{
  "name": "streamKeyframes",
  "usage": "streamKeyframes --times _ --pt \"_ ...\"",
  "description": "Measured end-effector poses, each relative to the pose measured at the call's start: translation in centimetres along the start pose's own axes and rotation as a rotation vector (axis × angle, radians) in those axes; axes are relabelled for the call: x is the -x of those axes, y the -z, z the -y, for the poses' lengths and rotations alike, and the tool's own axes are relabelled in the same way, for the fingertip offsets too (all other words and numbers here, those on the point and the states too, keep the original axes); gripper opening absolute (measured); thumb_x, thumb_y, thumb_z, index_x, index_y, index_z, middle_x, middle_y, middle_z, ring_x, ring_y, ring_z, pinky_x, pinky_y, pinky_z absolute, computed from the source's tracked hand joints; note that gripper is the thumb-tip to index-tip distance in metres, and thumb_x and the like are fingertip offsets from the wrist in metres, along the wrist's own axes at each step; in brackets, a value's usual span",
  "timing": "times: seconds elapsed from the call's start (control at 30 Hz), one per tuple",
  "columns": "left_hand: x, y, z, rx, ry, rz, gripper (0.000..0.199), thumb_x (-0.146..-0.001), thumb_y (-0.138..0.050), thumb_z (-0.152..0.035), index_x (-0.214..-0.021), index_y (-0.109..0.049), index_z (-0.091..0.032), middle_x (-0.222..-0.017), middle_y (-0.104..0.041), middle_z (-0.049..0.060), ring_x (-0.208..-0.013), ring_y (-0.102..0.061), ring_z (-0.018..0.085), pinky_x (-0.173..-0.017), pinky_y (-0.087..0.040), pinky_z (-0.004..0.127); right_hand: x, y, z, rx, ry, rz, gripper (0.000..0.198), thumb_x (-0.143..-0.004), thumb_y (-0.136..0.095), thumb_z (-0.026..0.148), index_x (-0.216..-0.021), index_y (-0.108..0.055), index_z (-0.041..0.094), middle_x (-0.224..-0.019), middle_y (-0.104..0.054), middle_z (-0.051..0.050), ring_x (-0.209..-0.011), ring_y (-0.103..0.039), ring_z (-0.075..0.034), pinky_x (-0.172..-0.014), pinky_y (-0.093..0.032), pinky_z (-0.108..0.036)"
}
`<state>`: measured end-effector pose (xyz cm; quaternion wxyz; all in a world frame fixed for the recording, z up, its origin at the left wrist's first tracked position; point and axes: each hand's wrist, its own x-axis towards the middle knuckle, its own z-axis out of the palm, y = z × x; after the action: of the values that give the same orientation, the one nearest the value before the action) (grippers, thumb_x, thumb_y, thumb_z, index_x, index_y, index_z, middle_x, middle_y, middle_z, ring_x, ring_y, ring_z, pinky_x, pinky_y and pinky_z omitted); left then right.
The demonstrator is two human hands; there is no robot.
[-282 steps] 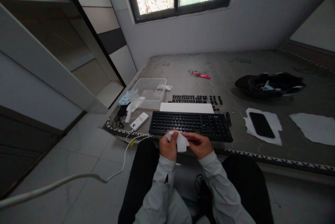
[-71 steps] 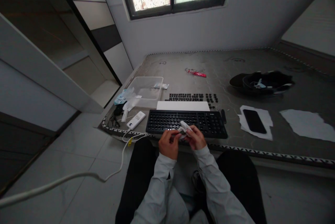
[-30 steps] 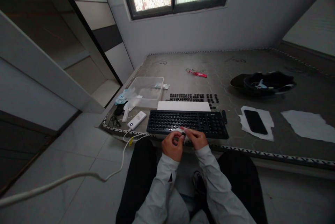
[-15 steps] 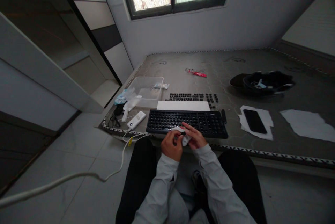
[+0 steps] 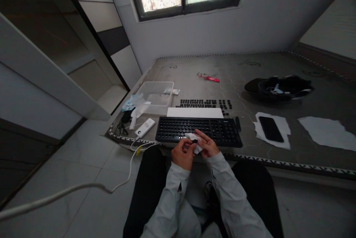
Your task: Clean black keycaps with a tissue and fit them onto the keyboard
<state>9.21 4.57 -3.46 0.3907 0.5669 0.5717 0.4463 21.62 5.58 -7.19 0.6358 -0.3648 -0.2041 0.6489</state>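
Note:
My left hand [image 5: 182, 154] pinches a small black keycap [image 5: 195, 141] between thumb and fingers. A crumpled white tissue [image 5: 198, 149] lies in my right hand [image 5: 207, 145], its fingers bent round it, and the keycap rests against the tissue. Both hands are held together over the front edge of a black keyboard [image 5: 222, 132], covering part of its lower rows. Many key positions on the keyboard look bare of caps. Behind it a white strip [image 5: 194, 112] lies lengthwise, with rows of loose black keycaps [image 5: 198, 102] beyond.
At the left stand a clear plastic box [image 5: 158, 98], a white power bank-like device [image 5: 145, 128] and cables [image 5: 130, 163]. To the right lie a black phone [image 5: 270, 129] on white paper, another paper sheet [image 5: 326, 132] and a dark cap [image 5: 278, 87]. A red packet [image 5: 210, 78] lies farther back.
The keycap and tissue have shifted slightly in my fingers, with more tissue showing above the keycap. The hands stay in nearly the same place; everything on the surface is unmoved.

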Motion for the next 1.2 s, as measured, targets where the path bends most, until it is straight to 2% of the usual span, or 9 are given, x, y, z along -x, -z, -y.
streamKeyframes --times 0.2,0.33,0.43,0.5,0.6,0.7,0.8,1.03,1.2 --pt "-0.4 -0.4 0.1 0.366 0.246 0.079 0.035 -0.069 -0.070 -0.046 -0.087 -0.059 -0.017 -0.070 -0.068 0.000 -0.036 -0.057 0.008 -0.031 -0.037 0.016 0.3 -1.2 0.5 -0.053 0.134 -0.127 0.041 -0.062 -0.079 0.040 -0.099 -0.072 0.024 -0.101 -0.074 -0.006 -0.076 -0.070 -0.019 -0.060 -0.056 -0.027" --pt "-0.5 -0.4 0.3 0.263 0.171 0.064 0.031 -0.069 -0.071 -0.043 -0.082 -0.065 -0.016 -0.077 -0.070 0.001 -0.037 -0.050 0.004 -0.036 -0.037 0.016 0.2 -1.3 -0.3 0.033 0.152 -0.074 0.045 -0.059 -0.081 0.039 -0.101 -0.072 0.024 -0.106 -0.073 -0.008 -0.089 -0.069 -0.023 -0.070 -0.056 -0.029" --pt "-0.4 -0.1 0.3 0.092 0.100 0.057 0.021 -0.072 -0.067 -0.038 -0.079 -0.069 -0.017 -0.070 -0.069 -0.001 -0.035 -0.043 0.003 -0.036 -0.031 0.016 -0.1 -0.8 -0.7 0.112 0.120 -0.050 0.046 -0.057 -0.083 0.037 -0.100 -0.072 0.025 -0.105 -0.073 -0.009 -0.096 -0.068 -0.025 -0.076 -0.056 -0.032" --pt "-0.4 0.1 0.2 0.098 0.107 0.037 0.017 -0.071 -0.068 -0.035 -0.075 -0.071 -0.018 -0.067 -0.068 -0.001 -0.038 -0.043 0.003 -0.038 -0.030 0.016 -0.1 -0.8 -0.7 0.201 0.134 -0.057 0.044 -0.059 -0.082 0.036 -0.101 -0.072 0.025 -0.104 -0.073 -0.008 -0.098 -0.067 -0.026 -0.081 -0.056 -0.035" --pt "-0.7 0.3 0.0 0.268 0.210 0.021 0.021 -0.064 -0.073 -0.036 -0.070 -0.070 -0.017 -0.065 -0.065 -0.001 -0.043 -0.046 0.005 -0.040 -0.032 0.016 0.7 -1.5 -0.5 0.447 0.279 -0.070 0.035 -0.069 -0.075 0.035 -0.103 -0.072 0.027 -0.106 -0.073 -0.005 -0.101 -0.066 -0.025 -0.091 -0.052 -0.039" --pt "-1.1 0.5 0.0 0.391 0.303 0.051 0.036 -0.060 -0.073 -0.048 -0.070 -0.067 -0.014 -0.051 -0.055 -0.005 -0.035 -0.038 0.004 -0.034 -0.027 0.017 1.8 -2.6 -0.6 0.687 0.486 -0.119 0.027 -0.078 -0.066 0.034 -0.104 -0.072 0.032 -0.108 -0.072 -0.001 -0.102 -0.065 -0.024 -0.097 -0.048 -0.038" --pt "-1.5 0.7 0.3 0.485 0.371 0.047 0.047 -0.058 -0.072 -0.057 -0.073 -0.065 -0.013 -0.044 -0.047 -0.009 -0.030 -0.029 0.001 -0.031 -0.021 0.016 2.4 -3.3 -1.1 0.802 0.582 -0.128 0.026 -0.080 -0.063 0.032 -0.105 -0.071 0.036 -0.108 -0.071 0.001 -0.100 -0.065 -0.022 -0.096 -0.048 -0.036" --pt "-2.1 1.7 0.5 0.572 0.379 -0.035 0.046 -0.061 -0.072 -0.055 -0.077 -0.059 -0.014 -0.067 -0.064 -0.003 -0.029 -0.033 -0.002 -0.029 -0.018 0.015 1.7 -1.6 -0.5 0.907 0.546 -0.136 0.029 -0.085 -0.055 0.034 -0.110 -0.068 0.031 -0.091 -0.075 -0.001 -0.088 -0.067 -0.022 -0.083 -0.050 -0.034" --pt "-1.9 1.9 0.3 0.507 0.311 0.074 0.039 -0.066 -0.070 -0.049 -0.079 -0.053 -0.017 -0.077 -0.070 0.001 -0.028 -0.041 0.000 -0.027 -0.023 0.014 1.1 0.3 1.3 0.957 0.539 -0.053 0.029 -0.088 -0.044 0.034 -0.102 -0.066 0.022 -0.087 -0.071 -0.004 -0.080 -0.065 -0.020 -0.072 -0.050 -0.031"
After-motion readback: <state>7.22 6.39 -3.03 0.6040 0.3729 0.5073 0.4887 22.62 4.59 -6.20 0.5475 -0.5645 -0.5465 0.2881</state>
